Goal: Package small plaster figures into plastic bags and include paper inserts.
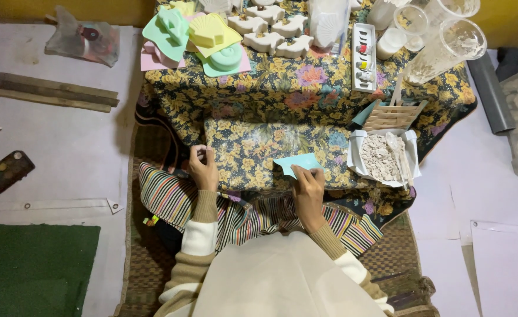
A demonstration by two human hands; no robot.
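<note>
The right hand (309, 186) pinches a blue sheet (299, 162) left of the chip tray (357, 154); left hand (203, 169) fingers are curled together, seemingly empty.

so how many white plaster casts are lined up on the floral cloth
5 show whole: back row two, front row three. More may be cut off at the top edge.

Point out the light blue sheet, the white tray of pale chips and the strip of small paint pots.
light blue sheet (297, 162), head view, middle of its flat face
white tray (355, 154), head view, left wall
paint pot strip (364, 57), head view, its middle pots
</note>
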